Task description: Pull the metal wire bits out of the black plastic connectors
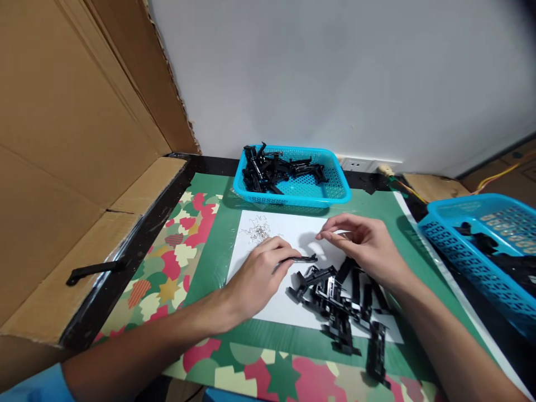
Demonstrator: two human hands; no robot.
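Note:
My left hand (263, 273) is closed around a slim black plastic part (307, 258), whose end sticks out to the right past the fingertips. Thumb and forefinger of my right hand (363, 241) are pinched together just above and to the right of that part. Whatever the right fingertips hold, if anything, is too small to make out. Below both hands lies a loose pile of similar black plastic parts (335, 301), partly on a white sheet (285, 312). A little heap of fine metal pieces (258, 230), thin like wire springs, rests on the sheet beyond my left hand.
A blue basket (293, 200) with more black parts stands at the back against the wall. Another blue basket (452, 245) holding dark parts is at the right. Cardboard (62, 139) walls the left side, where a single black piece (94, 271) lies. A patterned cover (238, 371) lies beneath the sheet.

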